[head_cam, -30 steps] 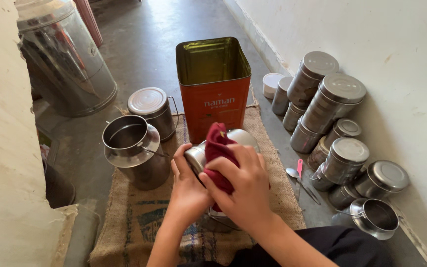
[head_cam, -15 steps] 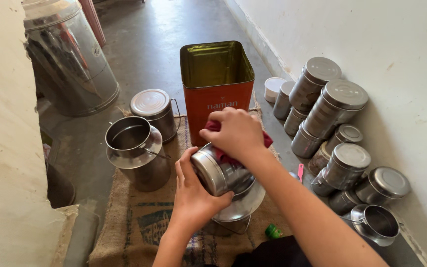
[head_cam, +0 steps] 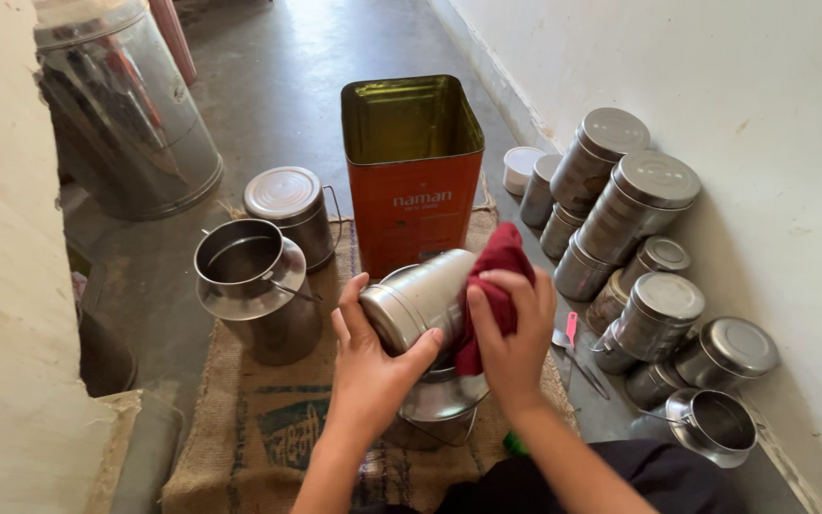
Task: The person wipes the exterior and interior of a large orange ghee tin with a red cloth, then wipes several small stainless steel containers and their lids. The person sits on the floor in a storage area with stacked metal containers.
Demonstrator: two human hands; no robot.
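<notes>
The left hand [head_cam: 368, 357] cups the closed end of a small steel canister [head_cam: 420, 300], fingers wrapped around it and holding it tilted on its side. The right hand [head_cam: 511, 333] presses a dark red cloth [head_cam: 492, 286] against the canister's side, fingers curled over the fabric. This looks like the wiping step, mid-polish. Just below both hands sits a steel milk can [head_cam: 440, 405] on a burlap mat [head_cam: 259, 428]; beyond them stands an open orange tin [head_cam: 416, 195]. Turning the canister would bring its unwiped side under the cloth.

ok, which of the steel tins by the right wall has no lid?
The small steel tin nearest the camera, at the row's near end: its mouth is open; the others are capped.
</notes>
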